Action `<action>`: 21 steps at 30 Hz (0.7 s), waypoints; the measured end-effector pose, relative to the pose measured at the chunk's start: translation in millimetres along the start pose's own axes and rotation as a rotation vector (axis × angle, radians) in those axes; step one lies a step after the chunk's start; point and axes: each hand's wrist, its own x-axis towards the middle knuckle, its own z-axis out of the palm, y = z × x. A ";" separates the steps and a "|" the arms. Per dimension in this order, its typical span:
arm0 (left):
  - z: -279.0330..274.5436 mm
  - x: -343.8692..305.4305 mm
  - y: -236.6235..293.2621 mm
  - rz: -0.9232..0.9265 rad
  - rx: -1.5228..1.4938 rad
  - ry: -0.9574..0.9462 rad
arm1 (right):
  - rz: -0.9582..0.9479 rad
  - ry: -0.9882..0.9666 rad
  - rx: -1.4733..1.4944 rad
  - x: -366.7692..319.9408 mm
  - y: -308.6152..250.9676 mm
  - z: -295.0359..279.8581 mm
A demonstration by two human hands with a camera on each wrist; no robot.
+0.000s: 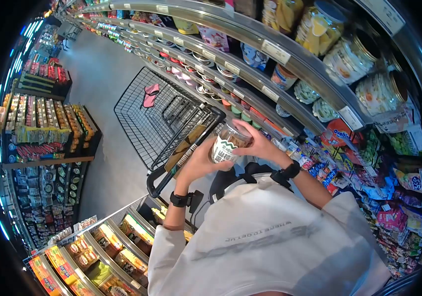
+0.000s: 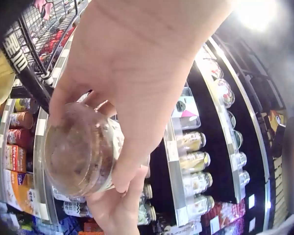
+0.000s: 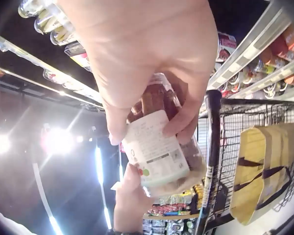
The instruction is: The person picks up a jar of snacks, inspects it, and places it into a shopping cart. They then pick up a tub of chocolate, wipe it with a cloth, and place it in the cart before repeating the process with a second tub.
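Observation:
Both hands hold a clear plastic jar (image 1: 229,139) with brown pieces inside, in front of the chest. My left hand (image 1: 200,161) grips its left and lower side, and my right hand (image 1: 259,144) curls round the right side near the top. A white wrapper with green zigzags and dark characters faces up in the head view. In the left wrist view, one round end of the jar (image 2: 73,152) shows beside my left hand (image 2: 127,63). The right wrist view shows a printed white label (image 3: 157,147) under the fingers of my right hand (image 3: 147,49).
A black wire shopping cart (image 1: 141,118) stands just ahead, with a pink item (image 1: 150,95) in it and a tan bag (image 3: 264,166) at its handle end. Long shelves (image 1: 270,54) of jars and packets run along the right. Snack displays (image 1: 48,128) line the left.

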 end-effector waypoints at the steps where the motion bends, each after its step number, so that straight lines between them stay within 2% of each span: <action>1: 7.0 1.6 -12.4 -0.015 -0.014 -0.037 | 0.022 -0.021 0.021 -4.7 3.0 -7.5; 3: 22.0 -2.6 -33.8 -0.013 -0.069 -0.038 | 0.077 -0.026 0.058 -16.2 -8.2 -15.7; 4: 22.9 -5.1 -27.2 0.009 -0.003 -0.046 | -0.005 0.050 -0.104 -21.0 -8.2 -20.3; 6: 20.9 -8.0 -50.1 0.122 0.066 0.108 | -0.151 0.211 -0.430 -36.2 1.0 -30.6; 8: 2.2 -16.5 -40.8 0.090 0.213 0.273 | -0.104 0.360 -0.597 -48.0 21.3 -45.3; 9: -6.5 -20.1 -52.2 0.136 0.320 0.368 | -0.074 0.433 -0.659 -54.9 26.6 -49.0; 12: -22.2 -38.7 -86.0 -0.007 0.543 0.551 | -0.043 0.609 -0.767 -74.7 68.3 -63.4; 15: -42.0 -59.2 -157.2 -0.265 0.674 0.374 | -0.037 0.721 -0.826 -96.2 80.6 -65.6; 17: -46.4 -70.1 -173.2 -0.459 0.631 0.317 | -0.091 0.841 -0.936 -104.1 96.0 -73.7; 21: -34.7 -82.9 -191.1 -0.453 0.736 0.624 | -0.039 0.934 -0.978 -125.4 113.4 -92.3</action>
